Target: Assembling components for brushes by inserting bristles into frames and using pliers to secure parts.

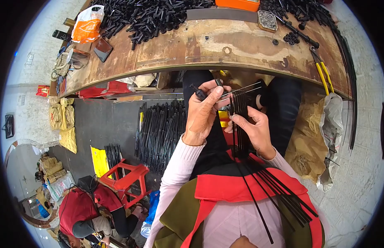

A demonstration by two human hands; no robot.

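Observation:
My left hand [202, 109] is closed around small black plastic fittings [197, 91]; one juts out on its left side, another near the fingertips. Thin pale-tipped rods [247, 89] run out from its fingers to the right, and I cannot tell whether they sit in a fitting. In my right hand [256, 130], thumb and fingers close around a bundle of thin black rods [240, 128] that stands over my lap. Lower down, the rods [278, 188] fan out across my red apron [229, 188]. The fingers partly hide what each hand grips.
Ahead is a worn wooden table [167, 62] with a heap of black plastic fittings [146, 18], a phone [103, 49] and yellow-handled pliers [321, 71]. More black rods [161, 134] stand at left, by a red stool [125, 180]. Another person [82, 211] works at lower left.

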